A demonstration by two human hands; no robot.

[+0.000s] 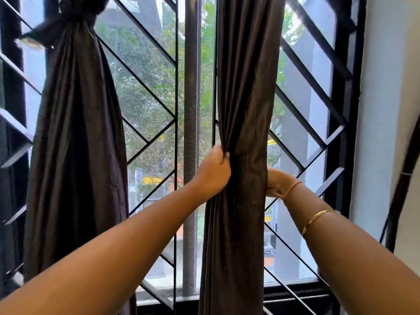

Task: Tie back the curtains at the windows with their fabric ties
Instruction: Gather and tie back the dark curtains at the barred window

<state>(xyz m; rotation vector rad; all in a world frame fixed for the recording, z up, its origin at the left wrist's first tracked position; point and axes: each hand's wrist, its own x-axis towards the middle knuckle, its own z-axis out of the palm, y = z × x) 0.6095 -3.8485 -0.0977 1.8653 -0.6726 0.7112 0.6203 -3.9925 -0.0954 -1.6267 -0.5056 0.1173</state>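
My left hand [214, 171], fingers curled, grips the left edge of the right curtain [246, 87], which hangs loose at the window [147, 76]; my right hand [277, 181] reaches behind its right edge, fingers hidden, grip indeterminable. Left curtain [75, 133]: bound by its fabric tie [66, 25]

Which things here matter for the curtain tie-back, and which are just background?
Job:
- right curtain, untied, bunched between left hand and right hand
- left curtain, already bound by its fabric tie

Background:
- window grille
- mesh strip in the middle
- white wall
- gold bangle
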